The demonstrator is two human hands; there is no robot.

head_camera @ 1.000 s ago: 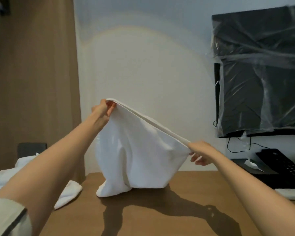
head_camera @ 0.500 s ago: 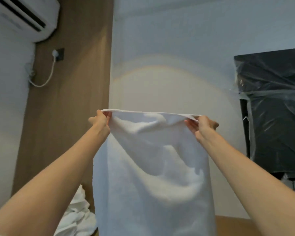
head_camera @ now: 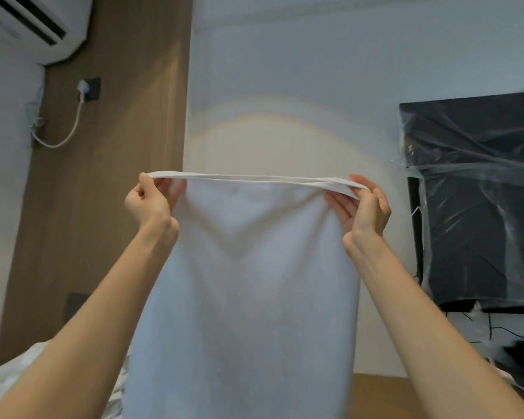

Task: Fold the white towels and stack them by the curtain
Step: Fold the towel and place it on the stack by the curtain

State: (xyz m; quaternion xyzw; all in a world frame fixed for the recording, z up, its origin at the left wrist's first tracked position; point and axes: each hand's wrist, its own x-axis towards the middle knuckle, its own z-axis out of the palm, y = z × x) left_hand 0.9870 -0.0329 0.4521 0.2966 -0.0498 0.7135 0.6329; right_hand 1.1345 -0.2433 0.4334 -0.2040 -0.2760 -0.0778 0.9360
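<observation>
left hand (head_camera: 147, 204), right hand (head_camera: 364, 208) — pinching white towel (head_camera: 248, 282)

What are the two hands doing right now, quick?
The left hand pinches one top corner of the white towel.
The right hand pinches the other top corner of it.

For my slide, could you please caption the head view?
Left hand and right hand hold a white towel up by its corners.
</observation>
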